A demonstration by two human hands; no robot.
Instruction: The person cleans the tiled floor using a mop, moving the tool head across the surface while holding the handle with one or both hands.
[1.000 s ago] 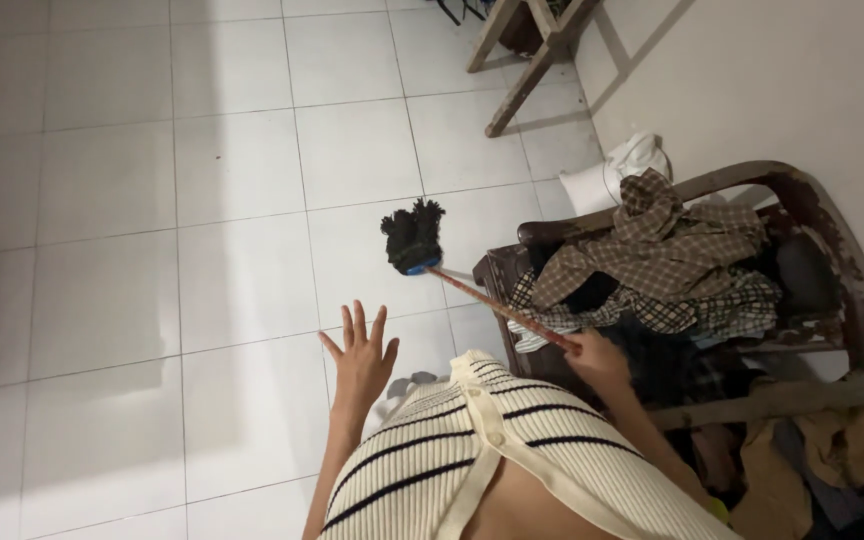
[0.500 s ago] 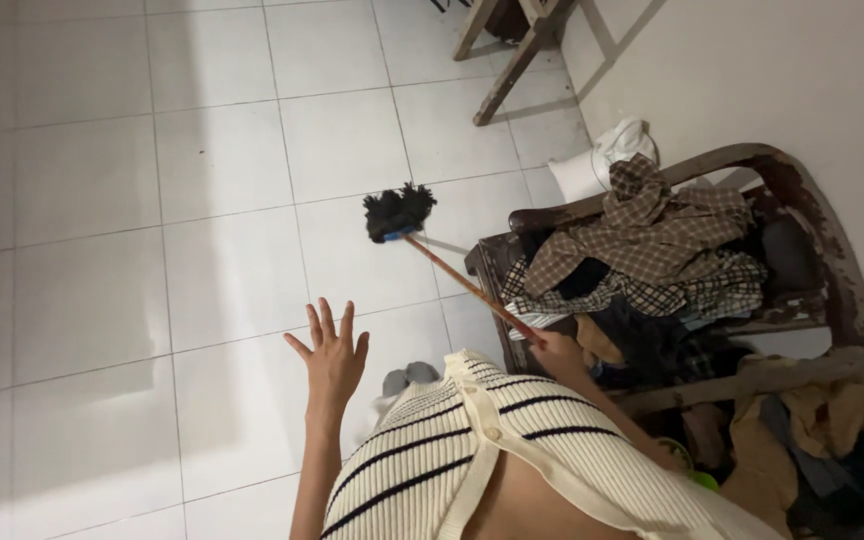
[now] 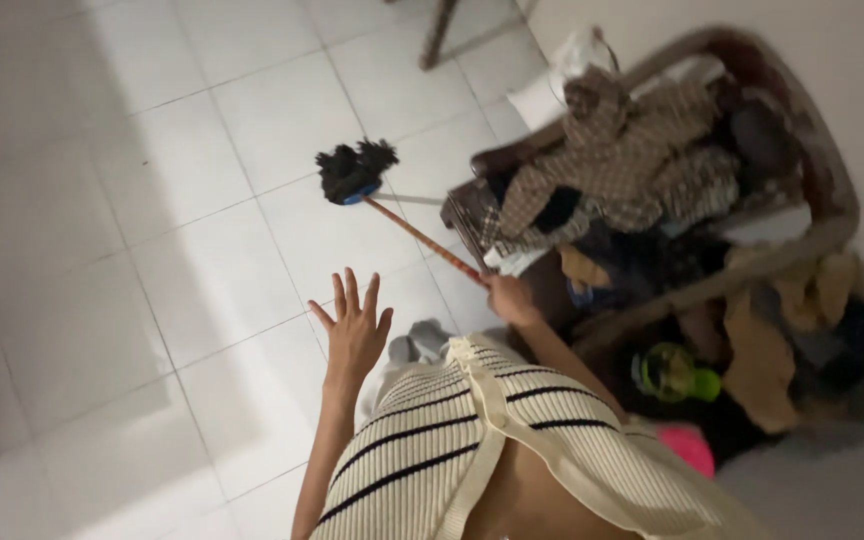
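Person stands over a white tiled floor [image 3: 202, 270], seen from above; cream top with dark stripes fills the bottom of the view. Right hand [image 3: 508, 298] is closed around the lower end of one mop [image 3: 355, 171]: reddish-orange stick gripped in the fingers, black shaggy head on a blue base at the far end, over the tiles just left of the chair. Can't tell if the head touches the floor or hangs just above it. Left hand [image 3: 355, 335] is empty, palm down, fingers spread wide, held out over the floor and touching nothing. One dark wooden chair [image 3: 832, 200] with a curved back stands against the pale wall at right, heaped with clothes [image 3: 612, 160]: several checked brown and beige pieces on top, darker ones under, count unclear from blur. More cloth in tan and black lies on the floor beside the chair. One round green thing [image 3: 670, 372] sits low by the chair, one pink thing [image 3: 690, 447] just below it; both too blurred to name. One white bag [image 3: 552, 85] by the wall behind the chair. One wooden leg [image 3: 439, 32] at top edge. No readable labels.
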